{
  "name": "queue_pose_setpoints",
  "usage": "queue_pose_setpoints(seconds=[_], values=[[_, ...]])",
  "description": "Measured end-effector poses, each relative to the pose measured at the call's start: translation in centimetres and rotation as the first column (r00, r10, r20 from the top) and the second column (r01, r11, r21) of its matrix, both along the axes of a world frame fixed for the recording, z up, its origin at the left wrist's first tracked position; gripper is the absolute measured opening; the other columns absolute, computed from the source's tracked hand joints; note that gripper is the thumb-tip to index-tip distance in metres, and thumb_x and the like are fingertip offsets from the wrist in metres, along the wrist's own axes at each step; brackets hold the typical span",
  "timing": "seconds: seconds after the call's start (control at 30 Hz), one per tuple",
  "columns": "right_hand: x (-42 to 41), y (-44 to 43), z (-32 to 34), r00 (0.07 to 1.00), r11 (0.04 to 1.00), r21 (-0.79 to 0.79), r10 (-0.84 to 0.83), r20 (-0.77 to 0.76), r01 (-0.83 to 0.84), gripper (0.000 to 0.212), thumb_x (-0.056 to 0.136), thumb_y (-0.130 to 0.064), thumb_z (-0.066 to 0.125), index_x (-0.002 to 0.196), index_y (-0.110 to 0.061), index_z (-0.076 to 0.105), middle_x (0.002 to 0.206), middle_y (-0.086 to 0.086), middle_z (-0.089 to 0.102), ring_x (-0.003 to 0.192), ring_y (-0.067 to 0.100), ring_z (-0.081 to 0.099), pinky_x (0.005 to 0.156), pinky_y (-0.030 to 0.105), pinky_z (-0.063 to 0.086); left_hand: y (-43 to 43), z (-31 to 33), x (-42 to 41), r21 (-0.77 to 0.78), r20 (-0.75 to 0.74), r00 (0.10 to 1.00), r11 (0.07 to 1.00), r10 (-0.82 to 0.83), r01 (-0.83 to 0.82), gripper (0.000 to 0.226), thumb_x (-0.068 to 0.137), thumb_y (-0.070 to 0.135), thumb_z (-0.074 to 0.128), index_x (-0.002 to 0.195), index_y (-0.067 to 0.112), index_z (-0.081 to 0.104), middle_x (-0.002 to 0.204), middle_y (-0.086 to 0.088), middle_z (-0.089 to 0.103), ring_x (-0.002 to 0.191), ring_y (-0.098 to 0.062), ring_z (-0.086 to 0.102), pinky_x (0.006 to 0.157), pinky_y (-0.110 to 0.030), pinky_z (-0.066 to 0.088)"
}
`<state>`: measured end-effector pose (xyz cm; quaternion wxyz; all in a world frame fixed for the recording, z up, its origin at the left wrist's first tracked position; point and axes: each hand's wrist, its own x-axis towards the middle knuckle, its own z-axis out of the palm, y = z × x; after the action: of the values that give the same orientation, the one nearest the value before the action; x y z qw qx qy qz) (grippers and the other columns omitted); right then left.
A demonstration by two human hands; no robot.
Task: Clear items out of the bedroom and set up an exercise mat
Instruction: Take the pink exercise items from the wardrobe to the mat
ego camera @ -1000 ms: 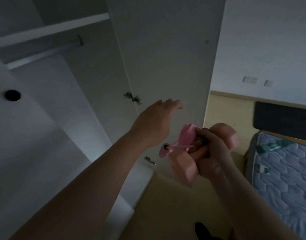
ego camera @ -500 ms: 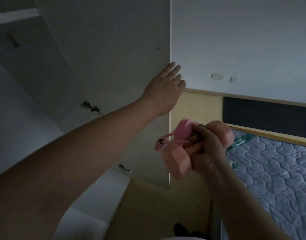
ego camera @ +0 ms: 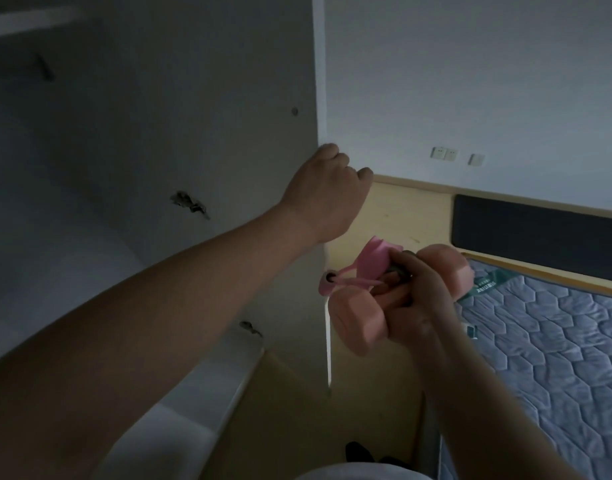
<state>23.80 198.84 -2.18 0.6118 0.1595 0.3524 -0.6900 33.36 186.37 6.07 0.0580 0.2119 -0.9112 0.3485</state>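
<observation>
Since half a sec ago, L hand (ego camera: 327,194) has gone from flat on the white wardrobe door (ego camera: 200,126) to fingers curled round its edge, prob. to swing it w/ the free hand. R hand (ego camera: 420,306) grips a pink rubbery dumbbell (ego camera: 354,322) + a pink plastic looped gadget (ego camera: 372,263) together, likely so both leave in one trip. Dumbbell sits below-right of L hand, apart from it, near the grey quilted mattress (ego camera: 557,348).
</observation>
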Motion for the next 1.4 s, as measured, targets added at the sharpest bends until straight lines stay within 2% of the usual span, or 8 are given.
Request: queue_pose_setpoints(seconds=[0.13,0.37,0.5,0.67,0.8,0.93,1.3,1.4], values=[[2.8,1.0,0.9,0.999,0.999,-0.008,0.047,-0.003,-0.047,0.030,0.091,-0.008,0.064,0.064,-0.016,0.054,0.053,-0.003,0.045,0.035,0.009,0.045,0.037,0.028,0.050,2.0,0.1,3.4,-0.012,0.136,0.984,0.993,0.118,-0.117,0.018,0.077,0.002,0.049,0.076,0.019,0.054,0.063,-0.001,0.059,0.057,-0.021,0.040,0.072,-0.036,0.027],[7.3,2.0,-0.3,0.989,0.989,0.006,0.147,-0.019,-0.147,0.029,0.087,-0.010,0.068,0.062,-0.016,0.054,0.050,-0.005,0.048,0.038,0.006,0.047,0.041,0.018,0.046,4.9,-2.3,11.4,-0.112,0.173,0.910,0.926,0.377,-0.362,0.017,0.087,0.009,0.051,0.076,0.016,0.063,0.074,-0.002,0.065,0.081,-0.025,0.055,0.104,-0.044,0.031],[9.8,2.3,-1.1,0.983,0.983,-0.012,0.184,-0.010,-0.184,0.031,0.086,-0.009,0.068,0.060,-0.019,0.054,0.051,-0.006,0.048,0.042,0.005,0.046,0.042,0.018,0.046,6.1,-2.5,16.0,-0.169,0.179,0.837,0.854,0.517,-0.492,0.026,0.094,0.026,0.047,0.099,0.012,0.067,0.104,-0.011,0.069,0.110,-0.033,0.054,0.114,-0.050,0.020],[12.5,2.7,-1.2,0.975,0.974,-0.042,0.224,0.006,-0.224,0.032,0.088,-0.009,0.067,0.062,-0.019,0.051,0.050,-0.006,0.047,0.037,0.005,0.047,0.038,0.019,0.044,6.4,-2.3,22.1,-0.237,0.170,0.721,0.738,0.671,-0.631,0.046,0.092,0.043,0.041,0.119,0.011,0.060,0.144,-0.023,0.049,0.145,-0.043,0.025,0.117,-0.061,0.004],[14.5,2.7,-1.3,0.964,0.962,-0.066,0.266,-0.015,-0.267,0.031,0.087,-0.009,0.067,0.065,-0.022,0.050,0.052,-0.007,0.047,0.039,0.005,0.047,0.038,0.019,0.044,5.0,-2.6,27.4,-0.264,0.140,0.635,0.647,0.760,-0.716,0.067,0.092,0.046,0.034,0.151,0.014,0.034,0.162,-0.019,0.020,0.150,-0.043,0.005,0.117,-0.061,-0.002],[15.8,2.0,-1.5,0.942,0.941,-0.055,0.330,-0.064,-0.334,0.031,0.083,-0.011,0.071,0.062,-0.021,0.051,0.055,-0.007,0.047,0.044,0.006,0.046,0.045,0.020,0.044,3.4,-3.6,31.6,-0.318,0.191,0.570,0.600,0.799,-0.735,0.070,0.095,0.042,0.024,0.158,0.015,0.013,0.164,-0.017,-0.006,0.148,-0.044,-0.015,0.115,-0.062,-0.013],[17.8,-2.3,-0.9,0.911,0.904,-0.115,0.405,-0.082,-0.412,0.026,0.081,-0.009,0.072,0.069,-0.024,0.054,0.063,-0.007,0.047,0.048,0.006,0.048,0.049,0.019,0.043,0.7,-4.7,35.6,-0.289,0.134,0.595,0.606,0.792,-0.741,0.071,0.092,0.037,0.026,0.159,0.020,0.009,0.165,-0.010,-0.010,0.149,-0.039,-0.020,0.116,-0.060,-0.013],[17.8,-3.6,-0.7,0.895,0.886,-0.125,0.441,-0.072,-0.447,0.026,0.082,-0.010,0.072,0.070,-0.024,0.054,0.061,-0.008,0.048,0.047,0.005,0.048,0.052,0.019,0.044,-0.5,-5.1,36.6,-0.273,0.108,0.554,0.560,0.826,-0.782,0.075,0.092,0.039,0.036,0.159,0.022,0.006,0.166,-0.006,-0.010,0.150,-0.032,-0.018,0.113,-0.058,-0.025]])
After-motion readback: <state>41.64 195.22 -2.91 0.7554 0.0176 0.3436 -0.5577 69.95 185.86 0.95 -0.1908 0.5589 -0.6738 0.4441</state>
